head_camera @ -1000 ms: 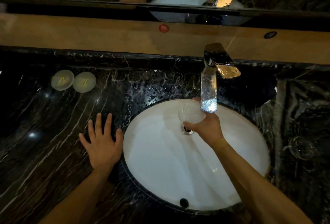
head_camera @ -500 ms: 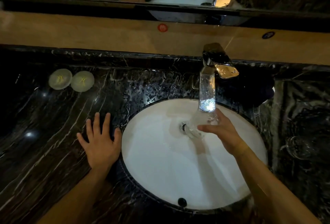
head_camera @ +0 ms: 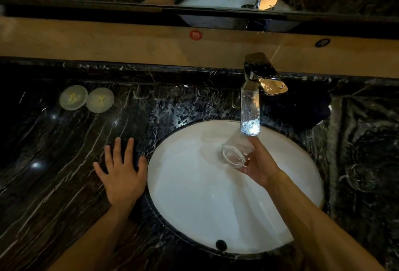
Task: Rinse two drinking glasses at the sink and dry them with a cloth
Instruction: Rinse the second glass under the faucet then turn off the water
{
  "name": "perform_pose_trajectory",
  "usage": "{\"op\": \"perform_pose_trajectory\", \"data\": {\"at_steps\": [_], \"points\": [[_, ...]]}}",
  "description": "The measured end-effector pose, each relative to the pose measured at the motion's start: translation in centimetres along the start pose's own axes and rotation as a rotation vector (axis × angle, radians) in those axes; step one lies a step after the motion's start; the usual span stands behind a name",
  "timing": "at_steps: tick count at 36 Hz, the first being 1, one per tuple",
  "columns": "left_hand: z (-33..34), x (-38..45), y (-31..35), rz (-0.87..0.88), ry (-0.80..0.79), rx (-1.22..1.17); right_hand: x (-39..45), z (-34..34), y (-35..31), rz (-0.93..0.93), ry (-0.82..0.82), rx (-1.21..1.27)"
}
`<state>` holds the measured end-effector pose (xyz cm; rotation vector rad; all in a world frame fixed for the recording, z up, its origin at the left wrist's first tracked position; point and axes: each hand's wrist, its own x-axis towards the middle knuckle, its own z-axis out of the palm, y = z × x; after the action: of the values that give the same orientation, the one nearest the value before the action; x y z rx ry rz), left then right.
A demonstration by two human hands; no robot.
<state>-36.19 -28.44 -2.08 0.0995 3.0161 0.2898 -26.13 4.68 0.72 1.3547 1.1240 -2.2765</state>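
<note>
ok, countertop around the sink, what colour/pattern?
The countertop is black marble with white veining and speckles, glossy; seen in the head view.

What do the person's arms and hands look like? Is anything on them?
Both arms are bare up to the picture's edge, with no sleeves showing. The left hand and right hand wear no gloves. I see no rings, watch or bracelet on either, though the light is dim.

Dim warm light, glare on faucet (head_camera: 272,86), dark bowed edges
</note>
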Motion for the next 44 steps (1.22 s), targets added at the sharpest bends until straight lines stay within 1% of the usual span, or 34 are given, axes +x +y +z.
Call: {"op": "perform_pose_trajectory", "data": {"at_steps": [2,5,8,10,14,18,22,25,27,33,35,38,40,42,44], "points": [[0.0,0.0,-0.1,-0.001,0.001,-0.002,0.2,0.1,-0.1,0.047,-0.017,0.057],[0.0,0.1,0.0,-0.004,0.001,-0.002,0.6,0.5,-0.3,0.164,-0.059,0.208],[0.0,0.1,0.1,-0.002,-0.003,0.002,0.6,0.9,-0.8,0.251,-0.055,0.332],[0.0,0.1,0.0,-0.005,-0.008,-0.002,0.4,1.4,-1.1,0.290,-0.016,0.394],[-0.1,0.1,0.1,-0.014,-0.023,-0.002,0.7,1.6,-0.9,0.359,0.132,0.552],[-0.1,0.1,0.0,-0.012,-0.017,-0.007,0.7,1.7,-0.5,0.431,0.196,0.765],[-0.1,0.1,0.1,-0.009,-0.018,-0.009,0.6,2.3,-0.5,0.395,0.247,0.931],[-0.1,0.1,0.1,-0.008,-0.020,-0.010,0.4,3.1,-0.7,0.315,0.233,0.955],[-0.1,0.1,0.1,-0.007,-0.019,-0.011,0.5,3.7,-0.8,0.254,0.229,0.892],[-0.2,0.1,0.1,-0.006,-0.022,-0.012,1.0,4.5,0.1,0.019,0.253,0.560],[-0.2,0.1,0.1,-0.009,-0.022,-0.011,0.7,4.4,0.4,-0.098,0.305,0.331],[-0.2,0.1,0.1,-0.011,-0.025,-0.010,-0.2,4.4,0.8,-0.321,0.392,-0.041],[-0.2,0.1,0.1,-0.016,-0.031,-0.010,-0.8,4.0,1.0,-0.429,0.399,-0.285],[-0.1,0.1,0.2,-0.022,-0.037,-0.008,-1.1,3.4,1.3,-0.473,0.394,-0.512],[-0.2,0.1,0.2,-0.023,-0.035,-0.014,-1.6,2.8,1.3,-0.493,0.382,-0.672]]}}
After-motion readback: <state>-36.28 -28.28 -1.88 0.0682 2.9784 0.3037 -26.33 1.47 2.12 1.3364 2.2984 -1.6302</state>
